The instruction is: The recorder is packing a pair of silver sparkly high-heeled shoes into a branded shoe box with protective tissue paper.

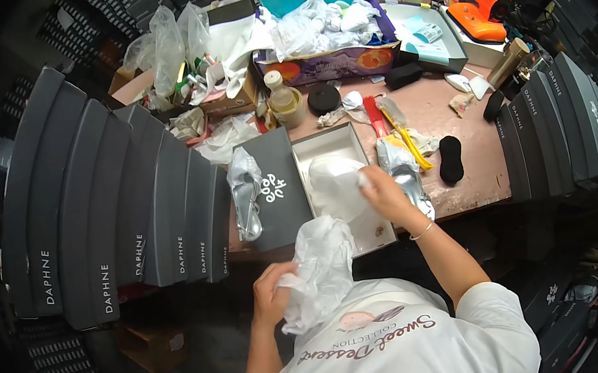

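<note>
My left hand (270, 291) is closed on a crumpled sheet of white tissue paper (321, 257) in front of my chest. The fingers of my right hand (386, 195) pinch a thin white sheet (342, 182) over the open shoebox (379, 238), whose inside is white. To the left of the box lies its dark grey lid (284, 217). A silver shoe (248, 217), partly wrapped in white, rests on that lid. Another silver shoe (409, 183) with wrapping lies right of the box, partly behind my right hand.
Stacked dark shoeboxes (111, 206) stand left, more (563, 129) right. Behind the work are a red-handled brush (374, 115), a yellow-handled brush (410, 138), a black pad (451, 159), a bottle (283, 101), a purple carton (330, 67) of crumpled wrapping and an orange tool (478, 22).
</note>
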A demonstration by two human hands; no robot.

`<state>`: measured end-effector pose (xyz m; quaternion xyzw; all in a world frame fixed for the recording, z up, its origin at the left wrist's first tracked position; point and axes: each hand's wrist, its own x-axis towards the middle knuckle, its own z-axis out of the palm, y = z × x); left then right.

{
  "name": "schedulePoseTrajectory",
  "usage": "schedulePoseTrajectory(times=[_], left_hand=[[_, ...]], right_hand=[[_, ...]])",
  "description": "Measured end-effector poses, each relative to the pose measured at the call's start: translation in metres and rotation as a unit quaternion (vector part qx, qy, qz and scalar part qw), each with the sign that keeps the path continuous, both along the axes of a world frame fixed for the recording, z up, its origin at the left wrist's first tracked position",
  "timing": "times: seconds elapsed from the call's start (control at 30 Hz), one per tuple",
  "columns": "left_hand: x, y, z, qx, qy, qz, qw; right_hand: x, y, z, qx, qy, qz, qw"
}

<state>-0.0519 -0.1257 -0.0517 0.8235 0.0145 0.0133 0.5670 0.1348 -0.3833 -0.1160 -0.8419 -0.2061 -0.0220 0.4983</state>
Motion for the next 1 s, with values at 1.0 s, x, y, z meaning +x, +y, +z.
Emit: schedulePoseTrajectory(times=[1.0], left_hand=[[0.062,-0.051,-0.053,-0.271,-0.055,0.094,0.956]], right_hand=[[-0.048,0.027,0.023,0.207,0.337,0.106,0.912]])
